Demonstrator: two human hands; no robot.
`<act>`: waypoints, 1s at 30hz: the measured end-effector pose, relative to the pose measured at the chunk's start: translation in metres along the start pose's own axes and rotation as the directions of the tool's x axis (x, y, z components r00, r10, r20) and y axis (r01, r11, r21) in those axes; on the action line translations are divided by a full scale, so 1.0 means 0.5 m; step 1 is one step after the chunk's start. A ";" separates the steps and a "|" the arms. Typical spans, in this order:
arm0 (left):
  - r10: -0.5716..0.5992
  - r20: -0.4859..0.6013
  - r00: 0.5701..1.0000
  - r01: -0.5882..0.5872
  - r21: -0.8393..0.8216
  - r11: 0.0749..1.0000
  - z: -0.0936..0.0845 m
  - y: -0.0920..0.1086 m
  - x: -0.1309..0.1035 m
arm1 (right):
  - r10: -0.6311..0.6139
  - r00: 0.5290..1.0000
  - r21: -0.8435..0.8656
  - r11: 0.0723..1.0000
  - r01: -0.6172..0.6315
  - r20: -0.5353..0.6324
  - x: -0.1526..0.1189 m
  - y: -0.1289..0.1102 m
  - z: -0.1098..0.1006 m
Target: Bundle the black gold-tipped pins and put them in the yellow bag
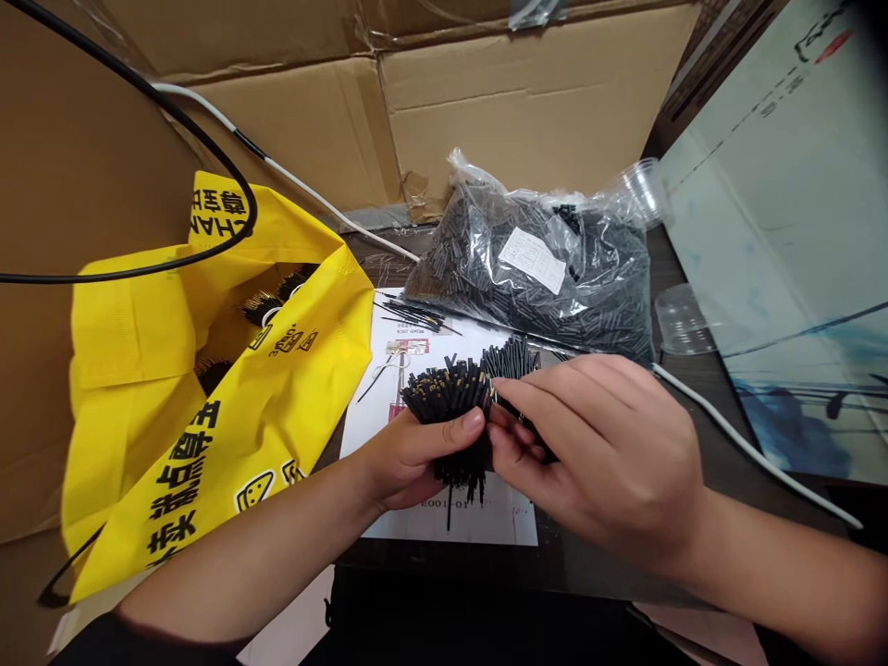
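Note:
My left hand is wrapped round a thick bundle of black wires, many with gold-coloured tips facing up. At the bundle's right edge, my right hand has its thumb and forefinger pinched together. What lies in that pinch is too small to make out. Just behind, partly hidden by my right hand, lies a second bundle of black wires. A printed sheet is under my hands. Several loose black wires rest on its upper part.
A clear plastic bag full of short black tubes stands behind my hands. To the left, a yellow bag holds more wire bundles. Clear plastic cups are at the right. A white cable crosses the dark table; cardboard walls the back.

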State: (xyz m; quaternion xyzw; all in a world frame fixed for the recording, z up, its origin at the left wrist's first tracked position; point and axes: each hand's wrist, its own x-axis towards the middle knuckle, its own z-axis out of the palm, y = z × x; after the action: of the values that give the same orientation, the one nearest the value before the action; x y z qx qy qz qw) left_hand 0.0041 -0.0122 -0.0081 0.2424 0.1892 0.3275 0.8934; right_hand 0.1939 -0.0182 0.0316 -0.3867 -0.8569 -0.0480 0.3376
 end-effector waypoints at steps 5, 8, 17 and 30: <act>0.021 -0.123 0.992 -0.014 0.057 0.998 -0.004 -0.006 -0.002 | -0.002 1.000 -0.048 0.999 0.003 0.025 -0.003 0.003 0.002; -0.004 -0.143 0.990 0.021 0.117 0.993 -0.009 -0.007 -0.002 | 0.012 0.999 -0.065 0.998 -0.009 0.043 -0.003 0.005 0.005; 0.036 -0.222 0.974 0.029 0.284 0.958 -0.016 -0.004 -0.004 | 0.030 0.998 -0.082 0.996 -0.025 0.060 0.001 0.017 0.004; 0.079 -0.194 0.978 0.003 0.390 0.921 -0.027 -0.007 -0.004 | 0.017 0.990 0.057 0.998 -0.025 0.141 -0.002 0.036 -0.005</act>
State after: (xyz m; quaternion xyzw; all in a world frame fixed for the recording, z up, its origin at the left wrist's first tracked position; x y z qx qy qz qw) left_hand -0.0026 -0.0117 -0.0206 0.3829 0.3369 0.3241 0.7968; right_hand 0.2081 -0.0071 0.0299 -0.3880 -0.8755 0.0083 0.2880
